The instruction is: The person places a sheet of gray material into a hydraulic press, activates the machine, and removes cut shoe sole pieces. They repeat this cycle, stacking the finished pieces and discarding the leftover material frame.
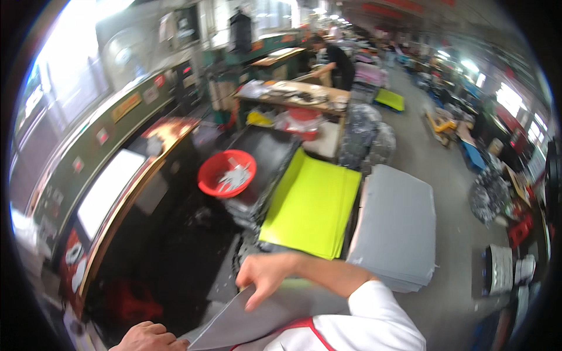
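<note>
A thin grey sheet (252, 319) is held close in front of my body. My right hand (266, 276) reaches across and pinches its upper corner between thumb and fingers. At the lower edge, my left hand (147, 338) has its fingers closed at the sheet's left end; its lower part is cut off by the picture's rim. Beyond my right hand lies a stack of yellow-green sheets (313, 202). Right of that, a tall stack of grey sheets (398, 219) stands beside the aisle.
A red basin (237, 186) with pale cut pieces rests on a black-covered stack (266, 143). Along the left runs a long green machine (126, 108) with a white panel (110, 190) on its bed. Farther off, a person (339, 64) in dark clothing works at a cluttered table (293, 99).
</note>
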Available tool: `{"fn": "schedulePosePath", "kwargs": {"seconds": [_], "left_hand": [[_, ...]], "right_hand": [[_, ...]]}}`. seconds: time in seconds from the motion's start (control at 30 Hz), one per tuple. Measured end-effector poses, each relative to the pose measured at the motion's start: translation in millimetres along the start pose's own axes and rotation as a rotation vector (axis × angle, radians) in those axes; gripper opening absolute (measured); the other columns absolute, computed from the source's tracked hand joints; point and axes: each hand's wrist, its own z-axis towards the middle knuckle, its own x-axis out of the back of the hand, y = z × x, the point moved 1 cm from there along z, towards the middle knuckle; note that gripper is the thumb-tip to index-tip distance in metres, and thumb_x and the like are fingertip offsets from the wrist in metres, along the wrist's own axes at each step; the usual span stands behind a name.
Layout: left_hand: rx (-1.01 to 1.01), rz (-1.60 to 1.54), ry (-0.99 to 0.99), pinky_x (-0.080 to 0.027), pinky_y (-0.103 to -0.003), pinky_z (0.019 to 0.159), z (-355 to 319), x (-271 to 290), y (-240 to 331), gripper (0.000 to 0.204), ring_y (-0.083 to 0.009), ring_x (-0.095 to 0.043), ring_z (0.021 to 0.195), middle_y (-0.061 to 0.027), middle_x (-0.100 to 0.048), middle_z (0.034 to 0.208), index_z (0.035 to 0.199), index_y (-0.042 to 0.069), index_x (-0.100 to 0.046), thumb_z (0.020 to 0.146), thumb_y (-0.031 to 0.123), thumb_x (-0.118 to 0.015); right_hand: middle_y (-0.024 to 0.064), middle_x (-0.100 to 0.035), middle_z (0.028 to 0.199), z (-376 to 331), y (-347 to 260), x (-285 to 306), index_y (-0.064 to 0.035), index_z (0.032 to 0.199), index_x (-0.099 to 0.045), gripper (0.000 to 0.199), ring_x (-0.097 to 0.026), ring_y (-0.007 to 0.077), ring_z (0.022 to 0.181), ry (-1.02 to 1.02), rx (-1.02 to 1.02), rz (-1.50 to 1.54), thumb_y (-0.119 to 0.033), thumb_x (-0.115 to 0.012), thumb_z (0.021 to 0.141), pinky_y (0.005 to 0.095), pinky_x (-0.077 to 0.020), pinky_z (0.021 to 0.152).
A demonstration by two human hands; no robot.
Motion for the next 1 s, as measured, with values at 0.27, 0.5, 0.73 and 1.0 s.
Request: {"fn": "schedulePosePath", "kwargs": {"seconds": [0.27,0.5,0.73,1.0], "left_hand": [[0.371,0.119,-0.034,-0.04,-0.03,0.058,-88,-5,-69,0.014,-0.0162,-0.053,0.065,-0.0001,-0.049,0.064,0.082,0.011,-0.061,0.071,0.016,-0.066],[0.672,0.226,0.128,-0.041,-0.029,0.06,-73,0,-160,0.013,-0.0165,-0.052,0.065,0.0003,-0.047,0.065,0.08,0.01,-0.057,0.071,0.017,-0.062],[1.187,0.657,0.259,-0.033,-0.034,0.051,-89,74,-187,0.033,-0.0205,-0.044,0.058,-0.0037,-0.035,0.062,0.084,0.002,-0.066,0.051,0.006,-0.063],[1.321,0.85,0.174,-0.044,-0.035,0.06,-192,136,-354,0.022,-0.027,-0.058,0.071,-0.0136,-0.054,0.08,0.1,-0.002,-0.064,0.08,-0.007,-0.057]], "right_hand": [[0.0083,-0.062,0.071,85,-4,37,-0.009,0.079,-0.068,0.017,-0.063,0.0304,0.074,-0.263,0.104,-0.219,-0.024,-0.071,0.07,0.0414,-0.0482,0.063],[0.0073,-0.061,0.078,203,76,53,-0.0096,0.083,-0.07,0.009,-0.063,0.0275,0.075,-0.277,0.285,-0.322,-0.014,-0.067,0.075,0.039,-0.0496,0.061],[0.008,-0.065,0.076,349,135,121,-0.0071,0.089,-0.07,0.021,-0.065,0.0234,0.069,-0.198,0.582,0.094,-0.009,-0.076,0.069,0.0316,-0.0508,0.06],[-0.0002,-0.068,0.08,463,208,88,-0.0017,0.099,-0.069,0.017,-0.056,0.0052,0.08,-0.333,-0.079,0.722,-0.011,-0.069,0.084,0.0242,-0.0488,0.074]]}}
